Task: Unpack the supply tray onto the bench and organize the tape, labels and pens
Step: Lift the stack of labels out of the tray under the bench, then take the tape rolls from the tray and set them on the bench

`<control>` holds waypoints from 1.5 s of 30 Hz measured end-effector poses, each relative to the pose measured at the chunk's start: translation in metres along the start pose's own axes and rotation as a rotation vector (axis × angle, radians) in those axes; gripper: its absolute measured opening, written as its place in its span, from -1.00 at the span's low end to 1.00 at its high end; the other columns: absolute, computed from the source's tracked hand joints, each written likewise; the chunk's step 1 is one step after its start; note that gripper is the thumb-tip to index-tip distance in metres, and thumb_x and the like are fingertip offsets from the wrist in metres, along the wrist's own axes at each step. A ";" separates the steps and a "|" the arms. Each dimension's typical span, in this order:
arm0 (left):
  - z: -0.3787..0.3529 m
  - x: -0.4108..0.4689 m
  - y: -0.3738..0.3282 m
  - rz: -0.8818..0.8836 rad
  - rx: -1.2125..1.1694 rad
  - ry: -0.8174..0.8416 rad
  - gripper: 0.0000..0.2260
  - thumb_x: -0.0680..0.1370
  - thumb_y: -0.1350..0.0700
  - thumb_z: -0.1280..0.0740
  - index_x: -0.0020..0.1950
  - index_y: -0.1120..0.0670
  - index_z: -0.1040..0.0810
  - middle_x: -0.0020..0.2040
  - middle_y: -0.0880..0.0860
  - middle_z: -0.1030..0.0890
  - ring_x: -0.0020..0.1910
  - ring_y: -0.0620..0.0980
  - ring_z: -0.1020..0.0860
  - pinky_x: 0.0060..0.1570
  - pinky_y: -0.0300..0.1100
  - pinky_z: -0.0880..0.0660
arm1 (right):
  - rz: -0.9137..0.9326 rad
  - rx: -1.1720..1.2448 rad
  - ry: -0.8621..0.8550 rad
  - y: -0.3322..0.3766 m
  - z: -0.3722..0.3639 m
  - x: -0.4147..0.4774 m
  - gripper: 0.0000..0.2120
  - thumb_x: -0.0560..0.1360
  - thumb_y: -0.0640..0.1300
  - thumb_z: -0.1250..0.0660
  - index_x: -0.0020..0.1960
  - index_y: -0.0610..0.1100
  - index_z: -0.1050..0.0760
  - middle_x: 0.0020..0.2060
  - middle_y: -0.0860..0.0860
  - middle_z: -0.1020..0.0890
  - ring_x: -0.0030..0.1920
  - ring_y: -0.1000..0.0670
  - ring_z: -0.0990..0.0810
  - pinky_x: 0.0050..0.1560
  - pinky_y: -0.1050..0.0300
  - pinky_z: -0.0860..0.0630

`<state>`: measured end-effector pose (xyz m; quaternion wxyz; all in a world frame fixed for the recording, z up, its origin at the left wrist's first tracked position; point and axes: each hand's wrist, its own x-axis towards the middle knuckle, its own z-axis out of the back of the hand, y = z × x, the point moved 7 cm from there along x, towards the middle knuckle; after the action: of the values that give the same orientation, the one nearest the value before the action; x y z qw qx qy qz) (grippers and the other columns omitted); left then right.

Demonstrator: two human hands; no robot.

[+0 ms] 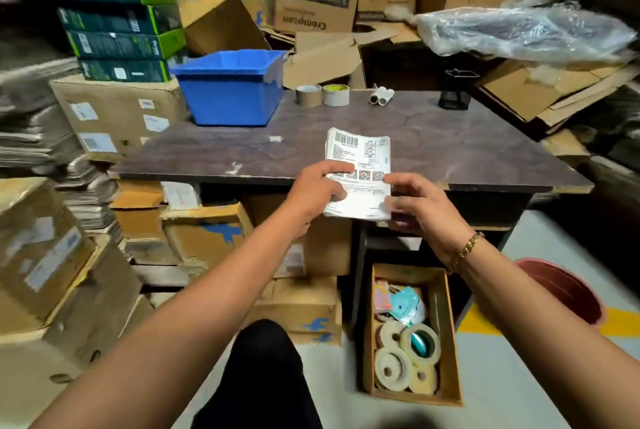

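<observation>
A stack of white shipping labels (360, 155) with barcodes sits over the near edge of the dark bench (450, 144). My left hand (311, 193) grips its left side and my right hand (422, 210) grips its right side. A blue plastic tray (232, 89) stands at the bench's back left. Two tape rolls (322, 95) stand side by side at the back middle. Small white rolls (381, 96) lie to their right. A black mesh pen holder (455, 91) stands at the back right.
Below the bench an open cardboard box (446, 324) on the floor holds several tape rolls and small packets. A red bucket (568, 293) stands at the right. Stacked cartons (117, 110) and green boxes (114, 13) crowd the left; a plastic-wrapped bundle (526, 30) lies behind.
</observation>
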<state>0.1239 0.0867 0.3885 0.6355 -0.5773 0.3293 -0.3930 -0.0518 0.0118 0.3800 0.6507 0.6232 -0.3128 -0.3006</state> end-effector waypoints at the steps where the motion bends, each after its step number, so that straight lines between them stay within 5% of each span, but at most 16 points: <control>1: 0.024 0.013 -0.011 0.010 0.055 -0.039 -0.58 0.41 0.48 -0.27 0.10 0.07 -0.65 0.08 0.04 -0.64 0.02 0.04 -0.63 0.02 -0.13 -0.60 | 0.012 -0.003 0.021 0.006 -0.002 0.002 -0.66 0.49 -0.32 -0.36 0.21 -0.05 -0.54 0.13 0.01 -0.63 0.04 -0.03 -0.66 -0.11 0.11 -0.59; 9: 0.184 0.075 -0.016 0.257 0.451 -0.306 -0.76 0.42 0.37 -0.30 0.03 0.25 -0.64 -0.14 0.10 -0.58 -0.30 -0.05 -0.49 -0.41 -0.26 -0.39 | -0.024 -0.106 0.050 -0.006 0.014 0.009 -0.75 0.50 -0.26 -0.37 0.13 -0.03 -0.60 0.00 -0.04 -0.69 0.01 -0.09 -0.68 -0.05 0.04 -0.55; 12: 0.198 0.083 -0.012 0.254 0.552 -0.299 -0.69 0.36 0.40 -0.30 0.07 0.26 -0.65 -0.01 0.09 -0.61 -0.15 -0.04 -0.50 -0.23 -0.22 -0.40 | -0.037 -0.143 0.042 -0.019 0.024 0.013 -0.77 0.50 -0.23 -0.38 0.11 0.00 -0.62 0.04 -0.06 -0.68 0.05 -0.14 -0.65 -0.07 0.05 -0.56; 16: 0.196 0.097 0.002 0.254 0.745 -0.210 -0.86 0.49 0.29 -0.27 -0.04 0.17 -0.59 0.00 0.17 -0.57 -0.04 0.07 -0.49 -0.09 -0.10 -0.45 | -0.053 -0.158 0.069 -0.034 0.023 0.016 -0.76 0.50 -0.24 -0.36 0.10 0.02 -0.62 0.04 -0.04 -0.69 0.00 -0.10 -0.67 -0.04 0.02 -0.55; 18: 0.198 0.096 0.004 0.270 0.783 -0.224 -0.87 0.51 0.15 -0.25 -0.01 0.10 -0.56 0.06 0.18 -0.60 0.05 0.16 -0.55 0.18 0.02 -0.52 | -0.052 -0.163 0.084 -0.038 0.020 0.016 -0.76 0.51 -0.25 -0.35 0.11 0.00 -0.61 0.02 -0.06 -0.69 -0.01 -0.11 -0.67 -0.03 0.01 -0.55; 21: 0.200 0.094 0.000 0.274 0.989 -0.240 -0.72 0.48 0.20 -0.26 0.17 0.10 -0.58 0.29 0.16 -0.49 0.35 0.21 -0.40 0.40 0.12 -0.31 | -0.047 -0.193 0.099 -0.045 0.020 0.016 -0.76 0.51 -0.24 -0.35 0.12 -0.01 -0.61 0.00 -0.05 -0.68 0.00 -0.11 -0.67 0.03 -0.02 -0.56; 24: 0.194 0.083 -0.012 0.140 1.019 -0.360 -0.58 0.44 0.18 -0.27 0.28 -0.07 -0.50 0.40 0.12 -0.36 0.42 0.19 -0.27 0.43 0.17 -0.18 | -0.058 -0.206 0.093 -0.057 0.029 0.015 -0.76 0.51 -0.24 -0.34 0.10 0.02 -0.62 0.02 -0.03 -0.69 0.00 -0.09 -0.68 0.06 -0.04 -0.56; 29: 0.131 0.056 -0.024 -0.270 0.978 -0.419 -0.66 0.48 0.08 -0.26 0.25 -0.13 -0.49 0.30 -0.05 -0.44 0.35 0.01 -0.32 0.19 -0.01 -0.18 | -0.141 -0.159 0.041 -0.090 0.055 0.017 -0.75 0.52 -0.28 -0.32 0.08 -0.01 -0.64 0.06 -0.09 -0.69 0.05 -0.11 -0.68 0.11 -0.05 -0.55; 35: -0.008 0.019 0.006 -0.591 0.928 -0.092 -0.74 0.44 -0.02 -0.30 0.12 -0.12 -0.57 0.23 -0.12 -0.49 0.31 -0.05 -0.36 0.24 0.03 -0.25 | -0.253 -0.201 -0.071 -0.139 0.092 0.010 -0.80 0.53 -0.27 -0.33 0.10 -0.07 -0.61 0.02 -0.08 -0.67 -0.08 0.02 -0.63 -0.06 0.10 -0.55; 41: -0.090 -0.008 0.056 -0.861 1.034 -0.201 -0.68 0.41 -0.01 -0.35 0.14 -0.04 -0.63 0.45 0.04 -0.41 0.52 0.06 -0.22 0.39 0.10 -0.12 | -0.429 -0.281 -0.124 -0.232 0.127 0.002 -0.84 0.55 -0.26 -0.30 0.08 -0.11 -0.58 -0.15 -0.05 -0.63 -0.24 0.06 -0.59 -0.27 0.21 -0.50; 45: -0.158 -0.005 0.155 -0.832 1.028 0.143 -0.66 0.42 -0.03 -0.33 0.17 0.00 -0.62 0.45 0.08 -0.42 0.48 0.09 -0.28 0.36 0.08 -0.19 | -0.525 -0.394 -0.100 -0.306 0.140 0.003 -0.88 0.47 -0.31 -0.32 -0.01 -0.17 -0.54 -0.16 -0.03 -0.59 -0.22 0.08 -0.56 -0.37 0.40 -0.47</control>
<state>0.0023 0.0200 0.2165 0.6019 -0.2521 -0.1093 -0.7498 -0.1605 -0.0907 0.0781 0.6431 0.5291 -0.1090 -0.5428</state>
